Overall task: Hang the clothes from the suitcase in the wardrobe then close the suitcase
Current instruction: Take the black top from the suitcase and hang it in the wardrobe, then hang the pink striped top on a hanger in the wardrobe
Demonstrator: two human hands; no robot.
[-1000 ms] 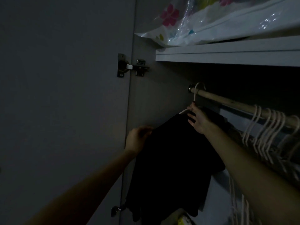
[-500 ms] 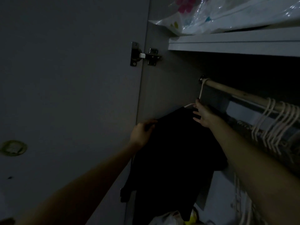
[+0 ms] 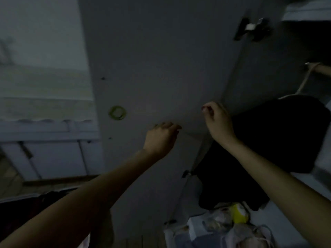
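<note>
A black garment (image 3: 279, 133) hangs on a pale hanger (image 3: 304, 83) from the wooden rail (image 3: 322, 69) inside the wardrobe at the right. Both my hands are off it, in front of the open wardrobe door (image 3: 161, 59). My left hand (image 3: 161, 138) hovers with loosely curled fingers and holds nothing. My right hand (image 3: 217, 122) is just left of the garment, fingers loosely bent, also holding nothing. A dark mass at the bottom left (image 3: 26, 208) may be the suitcase; the dim light hides its details.
The door carries a hinge (image 3: 252, 28) at the top and a small yellow-green ring (image 3: 117, 113). Plastic bags (image 3: 231, 219) lie on the wardrobe floor under the garment. A white cabinet (image 3: 44, 154) stands at the left.
Both hands have let go of the black garment and hanger and drawn back to the left. The view has swung left and down, so the shelf and other hangers left the frame.
</note>
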